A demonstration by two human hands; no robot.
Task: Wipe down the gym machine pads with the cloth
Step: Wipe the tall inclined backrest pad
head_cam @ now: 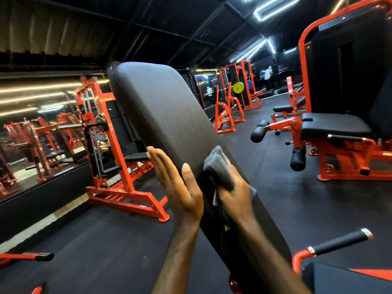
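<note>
Wiping this tilted back pad [167,115] well looks to depend on both hands working as a pair. Nearest the camera, the right hand [231,194] is clamped on the grey cloth [219,166], fingers curled into its folds and pressing it against the pad's face low down, towards the right edge. Just beside it, the left hand [176,183] lies flat with straight fingers along the pad's left side, thumb up on the face, holding nothing and seemingly steadying the pad against the push. My judgement is that the cloth is bunched thick, so spreading it flatter would cover more surface with each pass. Long overlapping strokes running up the pad's length, following the stitched seam [135,100], would reach the rounded top, which sits well above the cloth. The left hand would need to shift clear when the cloth comes to that side edge. Farther off, the black seat [331,128] and roller pads [259,132] of the red machine to the right stand well apart, and I judge they would need wiping too.
</note>
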